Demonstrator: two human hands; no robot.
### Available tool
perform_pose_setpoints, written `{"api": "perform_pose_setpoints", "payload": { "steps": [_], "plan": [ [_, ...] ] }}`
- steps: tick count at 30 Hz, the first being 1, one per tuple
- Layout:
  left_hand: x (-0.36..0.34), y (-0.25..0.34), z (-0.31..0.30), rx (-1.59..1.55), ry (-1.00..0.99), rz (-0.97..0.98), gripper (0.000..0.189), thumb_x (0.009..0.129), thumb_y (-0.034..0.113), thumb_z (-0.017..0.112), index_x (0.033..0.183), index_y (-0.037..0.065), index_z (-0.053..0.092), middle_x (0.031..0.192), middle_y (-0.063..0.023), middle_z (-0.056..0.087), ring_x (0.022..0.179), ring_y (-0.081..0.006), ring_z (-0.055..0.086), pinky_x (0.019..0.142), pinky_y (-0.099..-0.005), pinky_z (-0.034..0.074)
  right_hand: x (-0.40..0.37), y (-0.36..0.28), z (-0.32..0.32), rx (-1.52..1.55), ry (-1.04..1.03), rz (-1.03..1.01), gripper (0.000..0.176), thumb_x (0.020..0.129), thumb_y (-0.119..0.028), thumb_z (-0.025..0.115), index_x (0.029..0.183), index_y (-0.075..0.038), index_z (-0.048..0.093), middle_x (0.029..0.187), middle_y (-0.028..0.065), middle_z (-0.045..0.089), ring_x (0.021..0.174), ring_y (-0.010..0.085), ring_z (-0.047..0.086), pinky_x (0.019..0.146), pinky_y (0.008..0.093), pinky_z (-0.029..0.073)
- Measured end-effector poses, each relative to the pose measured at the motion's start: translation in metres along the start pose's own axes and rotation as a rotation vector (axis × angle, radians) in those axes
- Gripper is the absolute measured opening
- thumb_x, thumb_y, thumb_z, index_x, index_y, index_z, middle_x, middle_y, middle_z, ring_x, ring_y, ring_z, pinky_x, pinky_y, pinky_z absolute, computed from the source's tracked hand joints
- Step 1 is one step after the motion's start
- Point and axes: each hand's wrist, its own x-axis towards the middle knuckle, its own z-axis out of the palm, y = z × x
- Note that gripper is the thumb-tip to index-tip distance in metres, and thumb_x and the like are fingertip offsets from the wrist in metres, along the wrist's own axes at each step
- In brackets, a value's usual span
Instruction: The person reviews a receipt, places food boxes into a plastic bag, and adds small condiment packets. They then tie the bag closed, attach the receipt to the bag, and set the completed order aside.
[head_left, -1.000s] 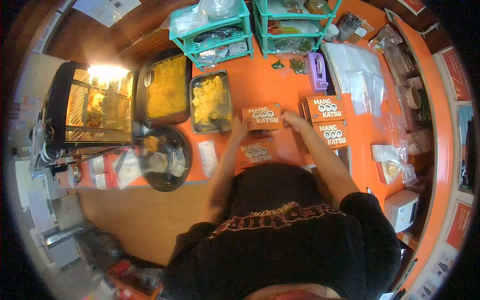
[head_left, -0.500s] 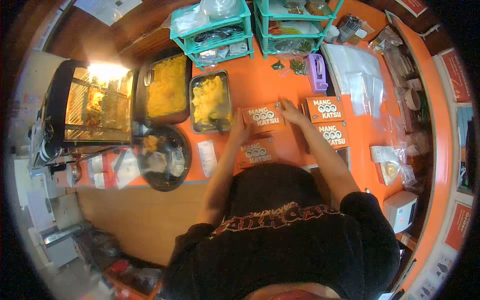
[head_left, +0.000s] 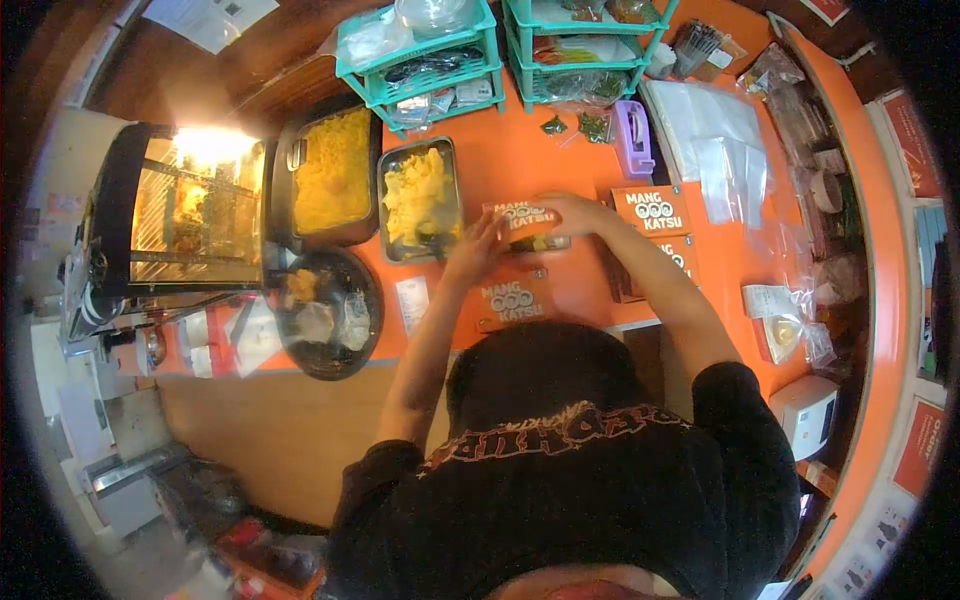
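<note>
In front of the person stands an orange takeout box [head_left: 518,219] printed "MANG KATSU", its lid tilted up and some food [head_left: 548,243] showing along the near edge. My left hand [head_left: 476,246] grips the box at its left front corner. Across the top right of the lid, my right hand [head_left: 582,214] holds the lid with curled fingers; its fingertips are partly blurred. Nearer the body sits another closed takeout box [head_left: 512,299]. To the right are more closed boxes [head_left: 650,211] with the same print.
Left of the hands are a metal tray of yellow food [head_left: 420,200], a larger tray [head_left: 335,175], a round black tray [head_left: 352,285] and a lit display warmer [head_left: 200,205]. Teal racks [head_left: 580,65], a purple tape dispenser [head_left: 632,140] and plastic bags [head_left: 705,130] lie behind.
The lid of the middle box has tilted up, exposing food at the near edge. My right hand has moved left from the box's right corner onto the lid.
</note>
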Motion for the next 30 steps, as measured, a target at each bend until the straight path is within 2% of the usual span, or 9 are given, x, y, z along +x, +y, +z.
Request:
{"api": "perform_pose_setpoints", "payload": {
  "steps": [4, 7, 13, 16, 22, 24, 26, 28, 30],
  "plan": [
    [0.002, 0.006, -0.010, -0.001, 0.048, -0.081, 0.057, 0.091, 0.034, 0.066, 0.142, 0.015, 0.048, 0.146, -0.0200, 0.048, 0.118, -0.0403, 0.059, 0.092, -0.0479, 0.053, -0.007, 0.027, 0.013, -0.120, 0.419, -0.089, 0.062, 0.077, -0.014, 0.071, 0.136, -0.007, 0.054, 0.132, 0.0202, 0.057, 0.123, 0.0372, 0.055, 0.103, 0.0414, 0.046],
    [0.002, 0.012, -0.012, -0.071, 0.057, -0.131, 0.054, 0.091, 0.033, 0.066, 0.139, 0.014, 0.051, 0.145, -0.0181, 0.049, 0.118, -0.0407, 0.059, 0.092, -0.0476, 0.053, -0.004, 0.029, 0.006, -0.025, 0.303, 0.165, 0.048, 0.081, -0.016, 0.065, 0.128, -0.007, 0.061, 0.131, 0.0208, 0.060, 0.121, 0.0381, 0.056, 0.100, 0.0434, 0.047],
    [0.002, 0.010, -0.003, -0.188, 0.050, -0.203, 0.055, 0.092, 0.034, 0.065, 0.141, 0.015, 0.048, 0.150, -0.0185, 0.044, 0.121, -0.0417, 0.056, 0.094, -0.0481, 0.052, -0.014, -0.007, 0.010, -0.063, 0.416, 0.582, 0.027, 0.082, -0.007, 0.064, 0.107, -0.004, 0.073, 0.097, 0.0174, 0.073, 0.092, 0.0360, 0.069, 0.087, 0.0426, 0.054],
    [-0.001, 0.010, 0.004, -0.131, 0.108, -0.157, 0.054, 0.093, 0.033, 0.063, 0.142, 0.014, 0.047, 0.150, -0.0200, 0.042, 0.123, -0.0431, 0.054, 0.097, -0.0491, 0.050, -0.020, 0.001, 0.022, 0.643, 0.453, 0.540, 0.030, 0.083, -0.009, 0.061, 0.111, 0.000, 0.067, 0.100, 0.0141, 0.072, 0.093, 0.0281, 0.069, 0.082, 0.0427, 0.053],
    [-0.005, 0.019, -0.001, -0.227, 0.066, -0.180, 0.057, 0.093, 0.028, 0.062, 0.144, 0.013, 0.042, 0.155, -0.0215, 0.033, 0.125, -0.0463, 0.051, 0.098, -0.0505, 0.048, -0.024, 0.021, 0.047, 1.280, 0.471, 0.582, 0.022, 0.088, -0.018, 0.062, 0.105, -0.005, 0.070, 0.086, 0.0057, 0.068, 0.080, 0.0158, 0.064, 0.073, 0.0337, 0.051],
    [-0.006, 0.015, 0.006, -0.190, 0.059, -0.174, 0.060, 0.092, 0.026, 0.064, 0.146, 0.013, 0.040, 0.156, -0.0216, 0.030, 0.126, -0.0463, 0.050, 0.098, -0.0505, 0.048, -0.012, 0.090, 0.068, 1.566, 0.232, 0.410, 0.027, 0.092, -0.026, 0.059, 0.108, -0.005, 0.067, 0.088, 0.0059, 0.067, 0.078, 0.0162, 0.063, 0.069, 0.0327, 0.050],
    [-0.007, 0.014, 0.010, -0.171, 0.065, -0.159, 0.062, 0.091, 0.023, 0.065, 0.146, 0.013, 0.039, 0.157, -0.0218, 0.029, 0.127, -0.0461, 0.049, 0.098, -0.0504, 0.048, -0.012, 0.086, 0.065, 1.528, 0.248, 0.433, 0.032, 0.094, -0.032, 0.057, 0.109, -0.005, 0.065, 0.088, 0.0060, 0.065, 0.077, 0.0167, 0.062, 0.065, 0.0325, 0.050],
    [-0.011, 0.015, 0.010, -0.170, 0.083, -0.137, 0.064, 0.089, 0.020, 0.067, 0.146, 0.013, 0.039, 0.157, -0.0221, 0.029, 0.128, -0.0459, 0.049, 0.098, -0.0501, 0.048, -0.022, -0.005, 0.032, 1.161, 0.510, 0.646, 0.035, 0.094, -0.037, 0.055, 0.108, -0.005, 0.063, 0.088, 0.0059, 0.063, 0.075, 0.0171, 0.060, 0.061, 0.0332, 0.049],
    [-0.013, 0.011, 0.013, -0.223, 0.066, -0.133, 0.065, 0.087, 0.018, 0.069, 0.146, 0.013, 0.040, 0.157, -0.0222, 0.029, 0.130, -0.0457, 0.047, 0.099, -0.0494, 0.048, -0.013, 0.025, 0.040, 0.964, 0.260, 0.641, 0.033, 0.094, -0.035, 0.055, 0.106, -0.006, 0.062, 0.088, 0.0064, 0.062, 0.077, 0.0176, 0.060, 0.059, 0.0336, 0.048]
  ]
}}
